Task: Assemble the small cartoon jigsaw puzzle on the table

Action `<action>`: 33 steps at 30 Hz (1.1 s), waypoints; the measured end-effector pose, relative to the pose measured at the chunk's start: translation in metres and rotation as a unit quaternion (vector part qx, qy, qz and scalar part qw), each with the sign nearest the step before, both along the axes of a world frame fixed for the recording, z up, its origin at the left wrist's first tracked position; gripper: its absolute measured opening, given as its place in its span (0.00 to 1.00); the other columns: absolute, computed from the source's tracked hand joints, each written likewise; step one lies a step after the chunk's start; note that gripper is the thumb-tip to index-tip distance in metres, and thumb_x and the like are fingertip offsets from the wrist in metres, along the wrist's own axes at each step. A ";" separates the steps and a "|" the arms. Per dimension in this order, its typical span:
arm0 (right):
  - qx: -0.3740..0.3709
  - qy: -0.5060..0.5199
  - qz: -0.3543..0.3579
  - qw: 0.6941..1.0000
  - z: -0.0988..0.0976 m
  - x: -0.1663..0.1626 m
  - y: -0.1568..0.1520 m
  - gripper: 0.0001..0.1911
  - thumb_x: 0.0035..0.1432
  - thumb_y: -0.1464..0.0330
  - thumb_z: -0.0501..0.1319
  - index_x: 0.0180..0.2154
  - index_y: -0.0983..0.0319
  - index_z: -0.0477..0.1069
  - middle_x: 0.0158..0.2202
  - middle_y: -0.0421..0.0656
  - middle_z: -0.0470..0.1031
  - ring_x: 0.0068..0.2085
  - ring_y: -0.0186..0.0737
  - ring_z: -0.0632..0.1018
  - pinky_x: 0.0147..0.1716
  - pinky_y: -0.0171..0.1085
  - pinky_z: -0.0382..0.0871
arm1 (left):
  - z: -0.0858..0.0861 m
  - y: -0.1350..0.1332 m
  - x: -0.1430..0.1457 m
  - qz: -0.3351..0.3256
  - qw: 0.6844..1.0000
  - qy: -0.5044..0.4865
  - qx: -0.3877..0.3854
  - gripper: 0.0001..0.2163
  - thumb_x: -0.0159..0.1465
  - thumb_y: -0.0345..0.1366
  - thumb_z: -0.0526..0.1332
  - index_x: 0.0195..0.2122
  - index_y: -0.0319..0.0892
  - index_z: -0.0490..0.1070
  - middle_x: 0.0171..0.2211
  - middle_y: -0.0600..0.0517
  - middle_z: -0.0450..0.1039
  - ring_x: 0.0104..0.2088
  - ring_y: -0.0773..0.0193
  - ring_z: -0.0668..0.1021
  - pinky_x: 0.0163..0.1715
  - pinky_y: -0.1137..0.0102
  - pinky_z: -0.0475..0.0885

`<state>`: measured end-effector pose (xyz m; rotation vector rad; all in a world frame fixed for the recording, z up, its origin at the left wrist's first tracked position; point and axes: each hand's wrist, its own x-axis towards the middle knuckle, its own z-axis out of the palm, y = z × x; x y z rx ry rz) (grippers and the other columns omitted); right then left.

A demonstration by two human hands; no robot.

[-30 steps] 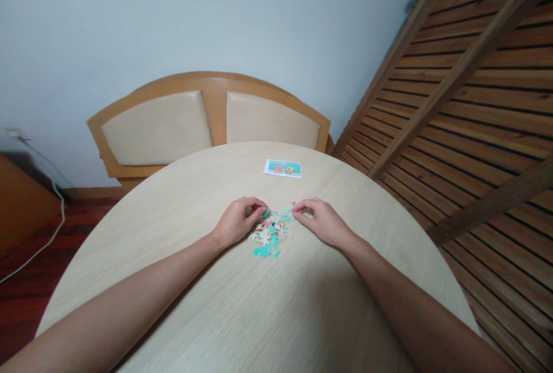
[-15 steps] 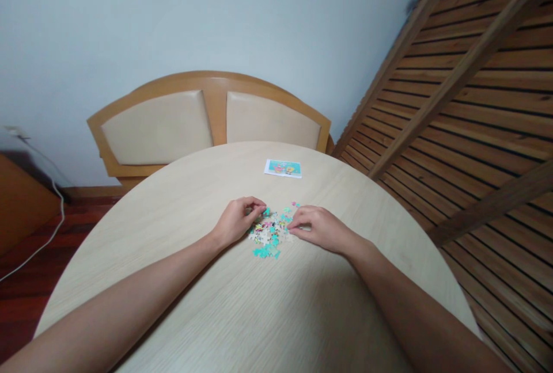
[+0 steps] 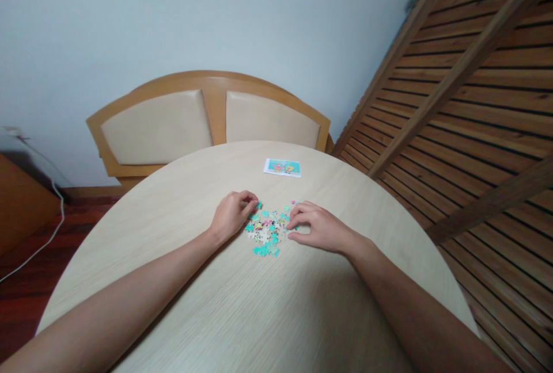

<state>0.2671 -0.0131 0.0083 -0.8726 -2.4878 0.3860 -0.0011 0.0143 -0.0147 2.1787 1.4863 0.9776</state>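
A small heap of jigsaw pieces [image 3: 266,233], mostly teal, white and pink, lies in the middle of a round pale wooden table [image 3: 242,304]. My left hand [image 3: 231,216] rests at the heap's left edge with its fingers curled and its fingertips pinched on a teal piece. My right hand [image 3: 317,226] lies at the heap's right edge, fingers bent and partly apart, their tips touching the pieces. What, if anything, the right fingers hold is hidden.
A small colourful picture card [image 3: 282,167] lies near the table's far edge. Behind the table stands a wooden bench with two padded panels [image 3: 207,117]. A slatted wooden frame [image 3: 466,91] leans on the right. A white cable [image 3: 47,235] trails on the floor at left.
My left hand has shifted slightly left and up along the heap. My right hand has moved down and in toward the pieces, and its fingers have spread a little.
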 end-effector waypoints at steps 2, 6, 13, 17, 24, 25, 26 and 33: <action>-0.001 0.008 0.002 1.000 0.000 0.001 0.001 0.02 0.57 0.67 0.68 0.34 0.56 0.80 0.37 0.42 0.78 0.45 0.44 0.78 0.57 0.48 0.68 | 0.000 0.001 -0.002 0.011 0.999 0.027 0.015 0.10 0.68 0.40 0.58 0.36 0.44 0.78 0.33 0.49 0.80 0.36 0.57 0.78 0.37 0.66 0.68; -0.007 0.013 0.000 1.000 -0.001 0.001 0.001 0.01 0.57 0.67 0.68 0.34 0.56 0.80 0.37 0.42 0.78 0.44 0.44 0.78 0.58 0.49 0.67 | 0.000 0.003 -0.008 0.051 0.996 0.063 0.045 0.10 0.67 0.39 0.58 0.38 0.44 0.78 0.36 0.47 0.80 0.39 0.54 0.78 0.39 0.64 0.68; -0.010 0.012 -0.010 1.000 -0.004 0.002 0.002 0.03 0.57 0.66 0.69 0.36 0.56 0.79 0.38 0.43 0.78 0.47 0.45 0.77 0.59 0.49 0.66 | 0.000 0.007 -0.016 0.081 0.991 0.100 0.042 0.11 0.67 0.39 0.57 0.37 0.44 0.79 0.34 0.46 0.80 0.38 0.53 0.78 0.38 0.64 0.69; 0.003 0.024 -0.002 1.000 -0.002 0.000 0.001 0.03 0.56 0.67 0.69 0.34 0.58 0.77 0.36 0.42 0.78 0.43 0.44 0.78 0.57 0.49 0.67 | 0.000 0.007 -0.017 0.083 0.991 0.102 0.035 0.11 0.67 0.39 0.57 0.37 0.44 0.79 0.34 0.45 0.80 0.38 0.53 0.77 0.37 0.63 0.69; -0.012 0.018 -0.033 0.999 -0.003 -0.001 0.001 0.01 0.59 0.69 0.67 0.34 0.59 0.77 0.33 0.42 0.81 0.38 0.42 0.79 0.43 0.42 0.72 | -0.001 0.007 -0.016 0.067 0.988 0.133 0.050 0.11 0.68 0.38 0.57 0.37 0.44 0.79 0.34 0.47 0.80 0.38 0.54 0.78 0.39 0.64 0.70; -0.009 0.017 -0.035 0.999 -0.004 -0.001 0.002 0.01 0.59 0.69 0.66 0.34 0.59 0.77 0.33 0.42 0.81 0.38 0.42 0.79 0.42 0.41 0.72 | -0.001 0.007 -0.016 0.064 0.987 0.138 0.052 0.10 0.68 0.38 0.57 0.37 0.44 0.79 0.34 0.47 0.80 0.38 0.54 0.78 0.39 0.64 0.70; -0.003 0.016 -0.034 0.999 -0.004 0.000 0.002 0.02 0.60 0.69 0.66 0.34 0.58 0.77 0.33 0.41 0.81 0.38 0.42 0.79 0.42 0.41 0.72 | -0.001 0.007 -0.016 0.061 0.987 0.141 0.052 0.10 0.68 0.38 0.57 0.37 0.44 0.79 0.34 0.47 0.80 0.38 0.54 0.78 0.39 0.64 0.70; 0.017 0.008 0.008 1.000 0.002 -0.002 -0.001 0.05 0.62 0.67 0.64 0.33 0.57 0.78 0.33 0.40 0.81 0.36 0.40 0.80 0.49 0.44 0.71 | -0.003 0.008 -0.016 0.042 0.989 0.138 0.039 0.10 0.67 0.38 0.58 0.38 0.44 0.79 0.34 0.48 0.80 0.38 0.53 0.78 0.39 0.63 0.70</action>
